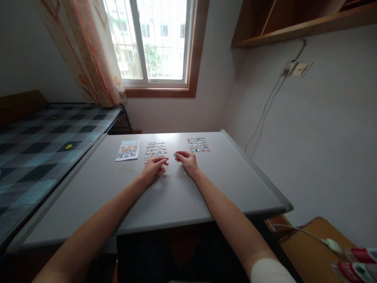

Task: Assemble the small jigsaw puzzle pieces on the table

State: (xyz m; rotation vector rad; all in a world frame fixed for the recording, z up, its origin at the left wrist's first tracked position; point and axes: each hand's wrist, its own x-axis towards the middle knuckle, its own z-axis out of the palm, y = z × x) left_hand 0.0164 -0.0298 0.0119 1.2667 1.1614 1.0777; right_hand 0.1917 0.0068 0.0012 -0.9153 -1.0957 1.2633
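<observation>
The small, flat, pale teal jigsaw piece [174, 155] is above the middle of the worktop, pinched at the fingertips of the right hand [187, 160]; a light grip near its edge should leave its face and outline readable. The left hand [154, 167] has its fingers loosely apart, no piece showing between them, at the near side of the left block of multicoloured jigsaw pieces [156, 147]. Its palm is best kept high, since loose rows would shift easily. The right block of multicoloured jigsaw pieces [198, 143] lies farther right. The brightly printed paper sheet [129, 150] sits far left on the smooth light-grey worktop [235, 184], handy for comparing colours.
</observation>
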